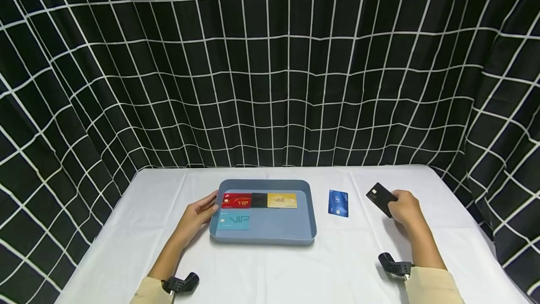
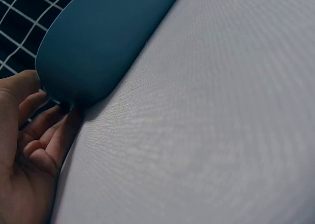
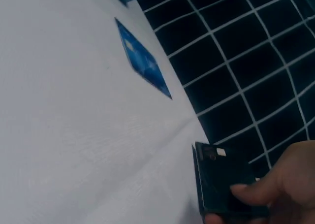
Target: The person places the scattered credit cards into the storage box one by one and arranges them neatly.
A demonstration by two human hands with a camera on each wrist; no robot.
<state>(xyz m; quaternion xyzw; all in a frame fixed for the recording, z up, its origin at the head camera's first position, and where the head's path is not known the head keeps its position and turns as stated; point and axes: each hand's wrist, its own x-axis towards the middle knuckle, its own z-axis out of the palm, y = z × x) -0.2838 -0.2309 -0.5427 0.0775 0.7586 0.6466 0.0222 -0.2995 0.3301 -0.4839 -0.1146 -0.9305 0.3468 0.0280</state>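
Observation:
A blue-grey rectangular tray (image 1: 278, 234) lies on the table, with my left hand (image 1: 197, 214) at its left side. In the left wrist view, the thumb and bent fingers hold the tray's rounded corner (image 2: 74, 71). In the tray are a red VIP card (image 1: 236, 200), a black card (image 1: 259, 200) partly covered by a gold card (image 1: 282, 200), and a turquoise VIP card (image 1: 233, 220). My right hand (image 1: 405, 208) pinches another black card (image 1: 381, 198) with a chip, tilted above the cloth; a second edge shows beside it (image 3: 198, 184) in the right wrist view.
A blue card (image 1: 338, 203) lies upright on the white tablecloth (image 1: 270, 271) between the tray and my right hand. A black curtain with white grid lines (image 1: 270, 69) hangs behind and along both sides. Black cameras (image 1: 394, 264) are strapped to both wrists.

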